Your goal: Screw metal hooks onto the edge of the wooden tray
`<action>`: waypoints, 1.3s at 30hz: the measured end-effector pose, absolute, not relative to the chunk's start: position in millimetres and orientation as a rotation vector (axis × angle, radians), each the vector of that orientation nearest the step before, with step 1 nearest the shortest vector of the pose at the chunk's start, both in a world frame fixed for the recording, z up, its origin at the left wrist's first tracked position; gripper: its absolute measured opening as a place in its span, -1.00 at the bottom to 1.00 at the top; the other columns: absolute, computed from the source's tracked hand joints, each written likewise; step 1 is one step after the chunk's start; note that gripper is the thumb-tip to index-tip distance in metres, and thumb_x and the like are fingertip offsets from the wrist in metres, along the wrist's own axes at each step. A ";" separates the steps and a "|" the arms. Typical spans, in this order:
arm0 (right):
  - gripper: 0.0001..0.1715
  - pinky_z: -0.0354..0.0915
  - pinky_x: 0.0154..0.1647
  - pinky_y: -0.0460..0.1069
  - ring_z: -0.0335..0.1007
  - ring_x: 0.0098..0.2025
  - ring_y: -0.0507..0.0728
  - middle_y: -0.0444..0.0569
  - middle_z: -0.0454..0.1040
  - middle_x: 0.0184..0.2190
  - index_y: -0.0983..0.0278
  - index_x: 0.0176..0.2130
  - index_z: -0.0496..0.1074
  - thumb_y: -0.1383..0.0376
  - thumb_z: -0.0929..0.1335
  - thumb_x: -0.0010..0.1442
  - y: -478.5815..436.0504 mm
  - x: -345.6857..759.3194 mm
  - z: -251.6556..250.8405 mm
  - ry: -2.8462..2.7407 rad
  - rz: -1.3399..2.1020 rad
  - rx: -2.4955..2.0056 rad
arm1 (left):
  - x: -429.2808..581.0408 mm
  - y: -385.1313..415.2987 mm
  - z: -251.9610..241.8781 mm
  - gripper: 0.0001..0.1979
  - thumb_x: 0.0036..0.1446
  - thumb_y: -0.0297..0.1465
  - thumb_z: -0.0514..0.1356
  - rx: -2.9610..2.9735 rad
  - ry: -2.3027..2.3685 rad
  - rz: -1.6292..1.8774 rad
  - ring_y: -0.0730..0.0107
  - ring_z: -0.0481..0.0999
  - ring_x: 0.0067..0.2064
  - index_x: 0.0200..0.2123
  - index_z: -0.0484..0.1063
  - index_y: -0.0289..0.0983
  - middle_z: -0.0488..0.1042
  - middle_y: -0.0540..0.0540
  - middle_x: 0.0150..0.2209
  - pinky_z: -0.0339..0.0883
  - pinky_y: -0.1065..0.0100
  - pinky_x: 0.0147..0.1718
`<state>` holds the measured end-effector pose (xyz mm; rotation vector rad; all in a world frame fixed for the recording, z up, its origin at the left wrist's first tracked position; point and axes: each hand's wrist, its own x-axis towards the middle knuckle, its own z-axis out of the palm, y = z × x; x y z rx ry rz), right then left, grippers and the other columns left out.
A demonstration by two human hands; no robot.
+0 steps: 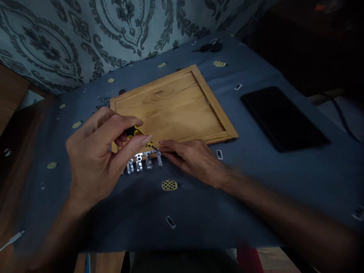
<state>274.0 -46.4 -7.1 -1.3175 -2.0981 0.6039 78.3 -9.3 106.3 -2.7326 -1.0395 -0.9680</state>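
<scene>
A framed wooden board (173, 106) lies on the blue patterned cloth. Along its near edge runs a metal strip with several hooks (139, 162). My left hand (105, 148) grips a yellow and black screwdriver (136, 132) between thumb and fingers, its shaft slanting down to the right. The screwdriver's tip meets the right end of the hook strip. My right hand (196, 157) is at that same end, fingers pressed together beside the last hook; whether they pinch anything small is hidden.
A black tablet-like object (284, 118) lies to the right. Near the back edge is a dark object with a thin pointed end (210, 47). A patterned curtain (122, 26) hangs behind the table, and a white cable plug (17, 237) shows at the lower left.
</scene>
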 end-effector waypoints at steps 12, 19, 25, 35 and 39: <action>-0.73 0.36 -0.21 -0.06 0.60 -0.22 0.12 -0.04 0.67 -0.23 0.21 0.01 0.49 0.32 0.30 0.35 -45.7 272.9 0.0 -2.124 0.575 -1.332 | 87.8 -13.7 115.5 -0.91 0.26 -0.30 0.25 -2.731 -1.145 -0.862 0.47 0.48 -0.42 -0.21 0.53 -0.17 0.49 0.05 -0.38 0.40 0.42 -0.40; -0.73 0.37 -0.21 -0.06 0.60 -0.22 0.11 -0.04 0.67 -0.22 0.21 0.01 0.49 0.32 0.30 0.34 -45.3 271.8 -1.0 -2.117 0.578 -1.364 | 84.6 -16.3 112.9 -0.92 0.29 -0.32 0.21 -2.694 -1.113 -0.861 0.45 0.50 -0.37 -0.17 0.48 -0.15 0.49 0.05 -0.36 0.42 0.37 -0.34; -0.73 0.37 -0.21 -0.05 0.61 -0.22 0.12 -0.03 0.67 -0.21 0.21 0.01 0.50 0.32 0.31 0.33 -45.7 272.6 -2.1 -2.113 0.587 -1.351 | 82.6 -18.0 110.8 -0.90 0.30 -0.34 0.21 -2.676 -1.098 -0.862 0.44 0.54 -0.35 -0.12 0.46 -0.12 0.52 0.06 -0.29 0.46 0.37 -0.29; -0.73 0.37 -0.23 -0.06 0.60 -0.21 0.12 -0.05 0.67 -0.24 0.21 0.01 0.49 0.30 0.29 0.35 -45.9 272.9 -1.3 -2.122 0.583 -1.348 | 81.8 -14.9 110.0 -0.94 0.28 -0.37 0.23 -2.674 -1.039 -0.871 0.43 0.53 -0.37 -0.18 0.47 -0.17 0.50 0.05 -0.36 0.43 0.35 -0.30; -0.72 0.36 -0.22 -0.05 0.60 -0.22 0.13 -0.03 0.67 -0.23 0.23 0.01 0.48 0.30 0.29 0.35 -45.4 273.0 -2.7 -2.129 0.562 -1.342 | 81.8 -14.2 109.7 -0.92 0.27 -0.37 0.24 -2.677 -1.002 -0.890 0.46 0.52 -0.36 -0.17 0.47 -0.20 0.51 0.05 -0.35 0.43 0.38 -0.28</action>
